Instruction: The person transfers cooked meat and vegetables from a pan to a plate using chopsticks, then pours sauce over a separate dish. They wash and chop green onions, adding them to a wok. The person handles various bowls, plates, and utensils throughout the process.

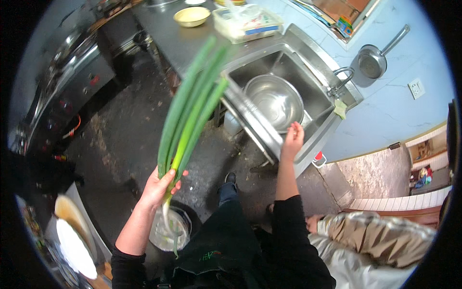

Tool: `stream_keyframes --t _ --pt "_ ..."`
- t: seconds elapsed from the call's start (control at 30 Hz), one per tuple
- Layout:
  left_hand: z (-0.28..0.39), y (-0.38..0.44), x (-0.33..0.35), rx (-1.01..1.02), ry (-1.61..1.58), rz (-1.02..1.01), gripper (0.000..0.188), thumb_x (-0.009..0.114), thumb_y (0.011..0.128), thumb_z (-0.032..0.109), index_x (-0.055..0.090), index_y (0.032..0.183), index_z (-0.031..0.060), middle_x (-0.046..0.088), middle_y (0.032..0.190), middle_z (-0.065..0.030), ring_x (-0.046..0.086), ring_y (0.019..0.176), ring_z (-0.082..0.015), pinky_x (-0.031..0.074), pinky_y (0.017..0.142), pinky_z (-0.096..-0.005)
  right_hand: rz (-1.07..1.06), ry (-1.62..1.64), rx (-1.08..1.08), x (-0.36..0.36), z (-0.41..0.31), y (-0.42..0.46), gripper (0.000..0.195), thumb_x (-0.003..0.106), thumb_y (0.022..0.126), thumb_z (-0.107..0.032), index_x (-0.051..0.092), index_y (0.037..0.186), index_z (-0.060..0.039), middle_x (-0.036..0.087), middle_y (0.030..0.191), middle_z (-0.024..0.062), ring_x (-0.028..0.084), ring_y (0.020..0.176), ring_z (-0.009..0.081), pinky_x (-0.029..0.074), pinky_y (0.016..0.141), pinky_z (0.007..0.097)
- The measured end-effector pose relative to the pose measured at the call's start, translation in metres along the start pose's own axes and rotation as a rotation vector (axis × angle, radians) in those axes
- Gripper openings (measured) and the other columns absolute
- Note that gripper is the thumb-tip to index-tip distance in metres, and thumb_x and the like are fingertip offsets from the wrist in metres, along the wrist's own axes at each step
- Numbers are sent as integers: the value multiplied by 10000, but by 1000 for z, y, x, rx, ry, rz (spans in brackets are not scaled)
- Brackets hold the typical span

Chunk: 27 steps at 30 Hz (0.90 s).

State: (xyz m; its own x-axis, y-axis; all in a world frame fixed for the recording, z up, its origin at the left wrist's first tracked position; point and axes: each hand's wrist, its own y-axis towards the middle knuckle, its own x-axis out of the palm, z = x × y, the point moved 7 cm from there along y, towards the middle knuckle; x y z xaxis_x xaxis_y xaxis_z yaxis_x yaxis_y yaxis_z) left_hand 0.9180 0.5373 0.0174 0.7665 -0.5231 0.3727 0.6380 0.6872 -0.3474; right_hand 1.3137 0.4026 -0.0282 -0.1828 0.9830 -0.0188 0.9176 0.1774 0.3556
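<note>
My left hand point(161, 186) grips a long green onion point(191, 119) around its lower stalk. The green leaves rise away from me toward the counter, and the pale root end curves down below my fist. Behind that root end, a bucket point(169, 231) with green scraps inside stands on the floor. My right hand point(293, 142) is empty over the near rim of the steel sink point(310, 90), its fingers slightly bent. Just beyond those fingertips a steel mixing bowl point(274, 99) sits in the sink; whether they touch it I cannot tell.
A faucet point(339, 85) and a green cloth point(340, 109) are at the sink's right side. On the counter stand a yellow bowl point(192, 17) and a plastic tub point(249, 25). A saucepan point(371, 61) hangs on the wall. Another person's sleeve point(375, 238) is close on my right.
</note>
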Motion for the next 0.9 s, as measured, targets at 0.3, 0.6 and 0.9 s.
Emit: stream_keyframes --t 0.3,0.6,0.9 --pt "22 242 227 -84 -398 -96 350 560 853 186 413 1156 86 561 1009 -100 487 689 -110 428 544 -210 -205 -626 29 -62 61 245 375 589 763 -87 514 1127 -44 526 1070 133 527 895 214 438 792 315" --pt "-93 353 371 -568 -554 -332 260 506 863 97 479 1120 59 558 1039 -63 500 751 -133 421 589 -252 -246 -1165 -77 -93 137 382 448 614 741 -138 485 1158 -39 486 1146 193 458 1082 339 376 917 383" --pt "-121 401 433 -566 -525 -403 269 483 889 140 452 1143 57 552 1018 -43 507 757 -124 439 646 -244 -357 -1239 -140 -86 119 355 228 515 812 -73 590 1013 2 581 1006 206 531 983 351 408 885 389"
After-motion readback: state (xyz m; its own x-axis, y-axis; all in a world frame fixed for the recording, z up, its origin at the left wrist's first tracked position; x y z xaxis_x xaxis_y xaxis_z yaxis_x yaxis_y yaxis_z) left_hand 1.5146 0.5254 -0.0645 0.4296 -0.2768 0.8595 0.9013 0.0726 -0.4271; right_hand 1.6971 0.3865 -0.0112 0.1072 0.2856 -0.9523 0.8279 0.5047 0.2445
